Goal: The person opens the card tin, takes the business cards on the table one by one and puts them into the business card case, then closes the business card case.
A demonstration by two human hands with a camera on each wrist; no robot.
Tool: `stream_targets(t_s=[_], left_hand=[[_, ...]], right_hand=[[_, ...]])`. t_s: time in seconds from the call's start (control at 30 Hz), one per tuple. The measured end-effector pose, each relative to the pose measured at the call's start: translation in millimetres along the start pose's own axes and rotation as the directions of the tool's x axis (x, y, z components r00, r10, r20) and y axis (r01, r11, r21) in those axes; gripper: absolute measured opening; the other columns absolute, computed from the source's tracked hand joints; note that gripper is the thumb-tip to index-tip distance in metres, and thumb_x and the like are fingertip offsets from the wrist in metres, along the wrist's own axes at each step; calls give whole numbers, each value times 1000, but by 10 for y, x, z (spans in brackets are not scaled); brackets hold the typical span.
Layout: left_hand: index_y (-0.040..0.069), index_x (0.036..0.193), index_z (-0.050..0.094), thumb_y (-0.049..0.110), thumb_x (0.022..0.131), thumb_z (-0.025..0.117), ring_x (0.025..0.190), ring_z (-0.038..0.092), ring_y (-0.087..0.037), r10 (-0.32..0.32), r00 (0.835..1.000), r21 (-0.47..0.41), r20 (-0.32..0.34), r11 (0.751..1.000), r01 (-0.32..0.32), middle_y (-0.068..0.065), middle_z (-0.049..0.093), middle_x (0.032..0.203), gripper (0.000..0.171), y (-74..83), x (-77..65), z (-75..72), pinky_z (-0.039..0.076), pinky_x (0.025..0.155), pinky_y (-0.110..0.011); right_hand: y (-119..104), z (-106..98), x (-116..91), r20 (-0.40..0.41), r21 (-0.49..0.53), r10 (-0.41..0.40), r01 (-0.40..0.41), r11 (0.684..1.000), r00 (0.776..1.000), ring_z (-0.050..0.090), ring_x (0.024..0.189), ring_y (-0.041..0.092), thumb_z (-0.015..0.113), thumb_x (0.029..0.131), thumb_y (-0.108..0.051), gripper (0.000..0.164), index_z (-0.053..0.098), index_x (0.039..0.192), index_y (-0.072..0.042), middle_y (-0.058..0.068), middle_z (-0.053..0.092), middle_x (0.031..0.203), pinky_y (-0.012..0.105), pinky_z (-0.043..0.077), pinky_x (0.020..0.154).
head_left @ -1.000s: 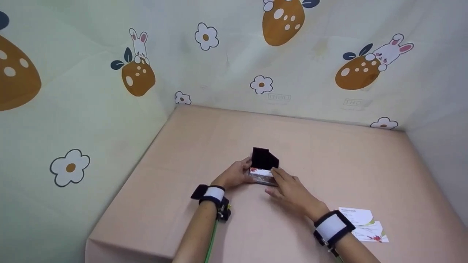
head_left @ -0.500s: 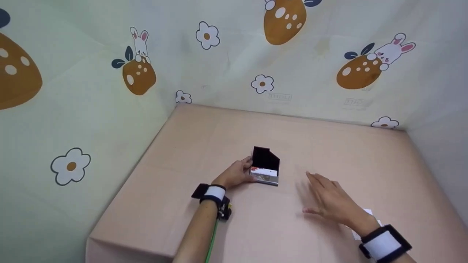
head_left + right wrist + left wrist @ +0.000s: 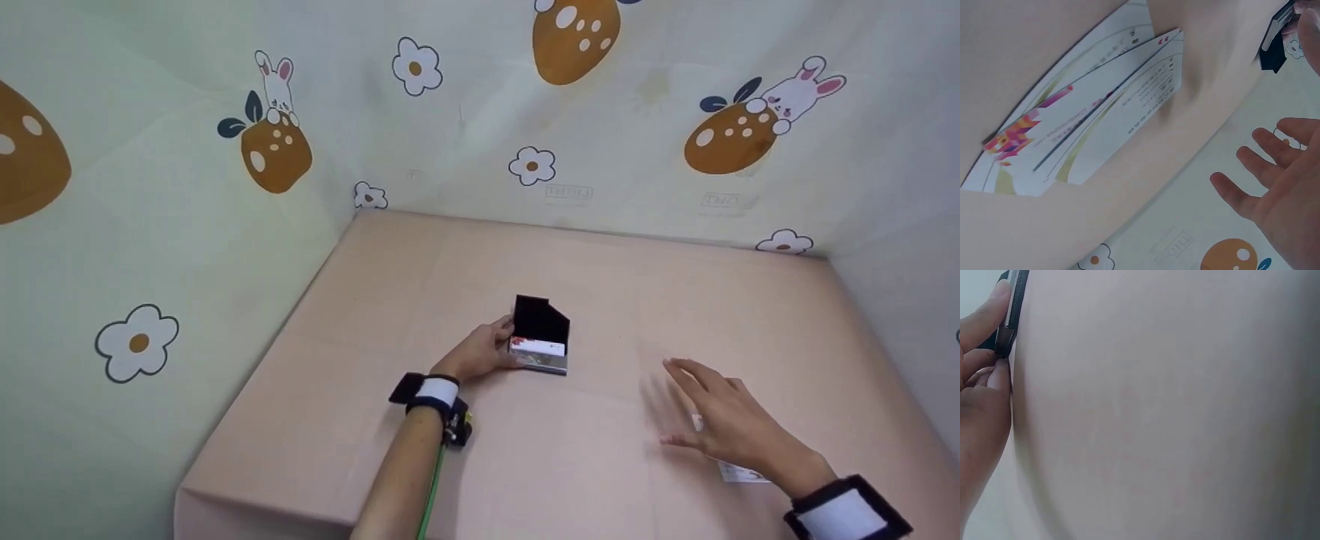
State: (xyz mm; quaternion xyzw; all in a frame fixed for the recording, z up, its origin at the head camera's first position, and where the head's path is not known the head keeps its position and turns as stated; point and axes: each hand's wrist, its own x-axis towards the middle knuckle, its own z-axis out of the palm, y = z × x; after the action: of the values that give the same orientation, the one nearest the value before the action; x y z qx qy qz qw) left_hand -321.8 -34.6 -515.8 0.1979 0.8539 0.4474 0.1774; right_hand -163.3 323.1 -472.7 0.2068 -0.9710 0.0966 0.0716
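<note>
Card case (image 3: 541, 324): held in the left hand (image 3: 475, 352), lid raised, printed card (image 3: 538, 346) seated in its base. Whether its underside touches the worktop (image 3: 585, 457) cannot be told.

Handling (judged): light, rigid shell; the metallic front looks smooth and may slip. The raised lid is probably the weak part, at its hinge. Best hold: short ends of the base, clear of lid and card mouth.

Orientation: the base's long axis runs left to right, dipping slightly toward the right end. Lid stands on the far side, its slanted corner to the right; card mouth faces up and toward the person.

Left fingers: narrow, pinching the case's left end, thumb on the near face, others behind.

Right hand (image 3: 739, 424): well apart from the case, on its right and nearer the person. Fingers wide, thumb well away from them, slightly bent, holding nothing.

Loose cards (image 3: 1095, 112): right of the case and nearer the person, overlapping in a fan, partly hidden by the right hand in the head view. Look thin and flexible; exact count unclear.

Patterned cloth (image 3: 637, 206): beyond the case, behind the worktop's far edge.
</note>
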Motion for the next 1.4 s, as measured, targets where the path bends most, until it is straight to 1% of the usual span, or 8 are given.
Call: stream_targets(t_s=[0.27, 0.4, 0.57, 0.73, 0.97, 1.07, 1.27, 1.4], left_hand=[[-4, 145, 45, 15, 90, 74, 155, 23, -28, 52, 998, 32, 20, 998, -53, -10, 25, 166, 65, -21, 0, 2, 23, 126, -37], [-2, 146, 44, 16, 89, 75, 155, 24, -27, 36, 999, 32, 11, 999, -37, -7, 25, 167, 67, -4, 2, -8, 24, 126, -36], [-1, 147, 44, 17, 89, 76, 155, 23, -28, 11, 1000, 32, 11, 999, -11, -6, 24, 167, 68, -6, 10, 3, 22, 127, -37], [-1, 147, 43, 18, 89, 76, 155, 22, -28, -1, 1000, 36, 9, 999, 0, -7, 24, 167, 70, -7, 19, 9, 21, 127, -38], [0, 149, 41, 17, 89, 75, 156, 19, -27, -12, 1000, 35, 5, 999, 12, -5, 23, 167, 71, -9, 26, 1, 19, 128, -38], [-1, 148, 42, 17, 89, 75, 156, 20, -28, -4, 1000, 43, 7, 999, 4, -7, 23, 167, 70, -4, 16, -8, 19, 128, -39], [-3, 145, 46, 19, 89, 76, 155, 21, -30, 14, 1000, 54, 7, 998, -14, -9, 25, 167, 67, 5, 5, -5, 19, 128, -39], [-2, 148, 42, 18, 90, 75, 156, 19, -29, 2, 1000, 59, 7, 998, -3, -6, 22, 168, 70, 6, 13, -2, 18, 128, -39]], right_hand=[[205, 7, -362, -12, 1, 11, -11, 1000, 1000, 65, 112, 32, 91, 61, -44, 102, 50, 144, -2, 18, 52, 143, 56, 52, 83], [317, 47, -517, -64, -46, -5, 2, 999, 998, 66, 106, 29, 87, 55, -62, 107, 56, 139, -4, 14, 58, 137, 51, 51, 81], [415, 58, -665, -49, -44, 39, -41, 998, 998, 65, 107, 32, 81, 51, -73, 112, 57, 137, -5, 14, 59, 135, 53, 51, 80], [490, 37, -735, 1, -20, 108, -108, 994, 994, 63, 113, 36, 83, 54, -69, 109, 58, 136, -2, 17, 60, 136, 54, 50, 81], [604, 44, -770, 11, 50, 154, -154, 987, 988, 61, 113, 37, 85, 75, -38, 73, 61, 133, -1, 17, 61, 132, 56, 49, 87], [670, 77, -770, -4, 77, 141, -140, 987, 990, 59, 114, 38, 87, 72, -34, 75, 60, 133, 0, 17, 61, 131, 57, 50, 89], [755, 136, -794, -39, 90, 117, -113, 990, 992, 53, 105, 12, 90, 65, -34, 78, 62, 131, -3, 7, 64, 120, 26, 49, 85], [760, 118, -785, -25, 128, 106, -102, 987, 994, 49, 102, 2, 89, 64, -33, 76, 64, 130, -2, 3, 65, 114, 19, 48, 82]])
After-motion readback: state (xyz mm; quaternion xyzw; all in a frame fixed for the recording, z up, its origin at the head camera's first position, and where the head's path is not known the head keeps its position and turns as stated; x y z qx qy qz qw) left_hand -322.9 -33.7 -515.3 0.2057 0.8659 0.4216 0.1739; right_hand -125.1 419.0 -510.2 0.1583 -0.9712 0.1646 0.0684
